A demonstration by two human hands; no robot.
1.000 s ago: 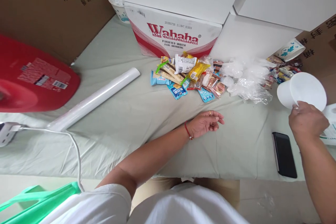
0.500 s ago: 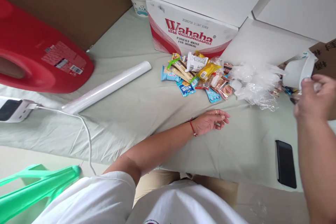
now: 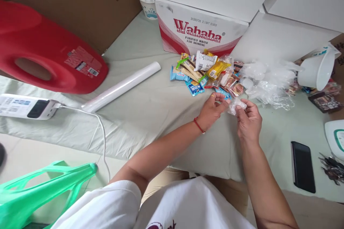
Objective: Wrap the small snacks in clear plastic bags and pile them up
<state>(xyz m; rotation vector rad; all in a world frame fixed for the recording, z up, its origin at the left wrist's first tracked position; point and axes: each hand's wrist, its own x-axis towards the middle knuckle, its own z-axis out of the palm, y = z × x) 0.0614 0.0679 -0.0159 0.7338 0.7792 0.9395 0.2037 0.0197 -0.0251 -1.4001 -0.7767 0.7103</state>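
My right hand (image 3: 248, 120) pinches a small crumpled clear plastic bag (image 3: 235, 106) between thumb and fingers, just above the cloth. From the other side my left hand (image 3: 212, 112), with a ring and a red cord bracelet, has its closed fingertips at the bag's left edge. Right behind both hands lies a heap of small packaged snacks (image 3: 204, 75) in blue, yellow, white and brown wrappers. Beside that heap, on its right, is a pile of similar clear plastic (image 3: 268, 82). A white paper cup (image 3: 314, 69) lies tipped at the right end of this pile.
A Wahaba-style printed carton marked Wahaha (image 3: 201, 30) stands behind the snacks. Leftward lie a white roll (image 3: 122, 87), a red jug (image 3: 53, 50) and a power strip (image 3: 29, 106) with its cable. A phone (image 3: 303, 166) and keys (image 3: 333, 168) are at right. A green stool (image 3: 53, 186) stands below.
My right hand has come back from the cup to the middle, now with the clear plastic bag. My left hand has risen from the cloth to meet it. The view has shifted slightly.
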